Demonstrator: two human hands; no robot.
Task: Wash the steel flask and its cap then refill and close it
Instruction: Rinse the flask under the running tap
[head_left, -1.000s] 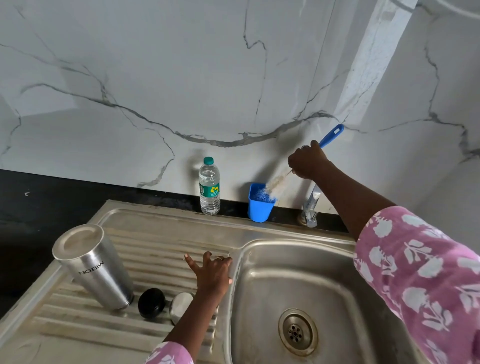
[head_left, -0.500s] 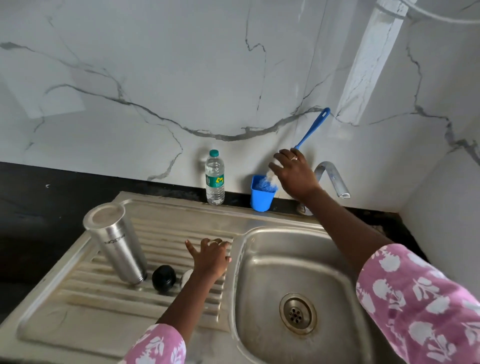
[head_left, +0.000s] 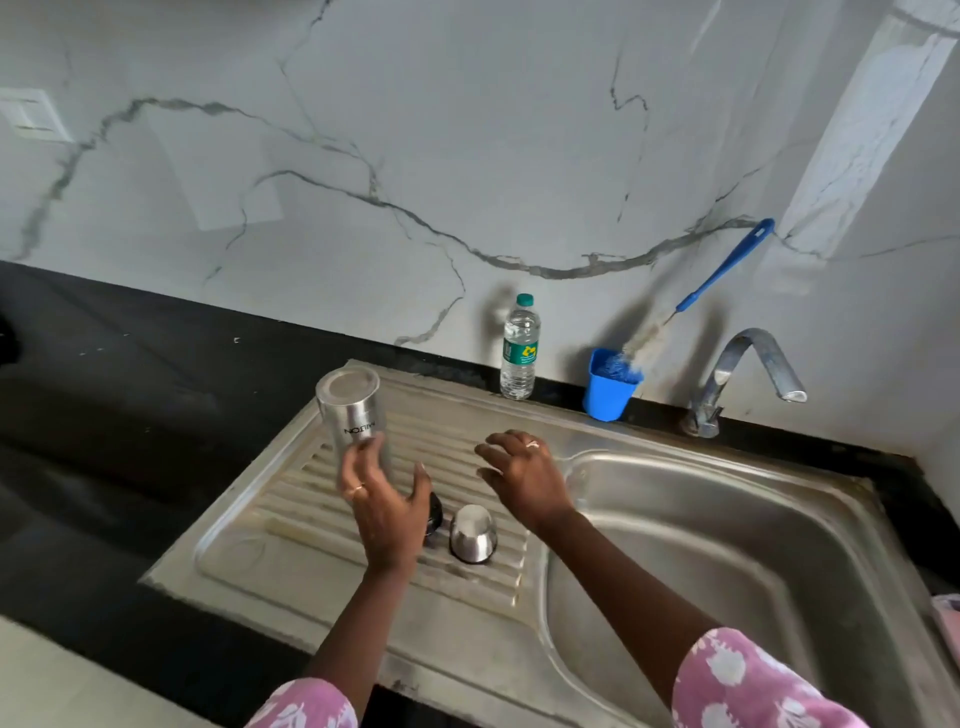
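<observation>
— Drainboard (head_left: 311, 587) first: where's the steel flask (head_left: 350, 410)?
— Upside down near its far left corner. Left hand (head_left: 387, 512) just beside it, fingers spread, gripping nothing; right hand (head_left: 522, 475) hovers loose, empty, near the steel cap (head_left: 472, 532).

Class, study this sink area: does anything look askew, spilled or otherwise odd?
The steel flask stands mouth-down on the drainboard with its logo inverted, probably to drain. The brush leans steeply out of the blue cup against the wall. No spill shows.
</observation>
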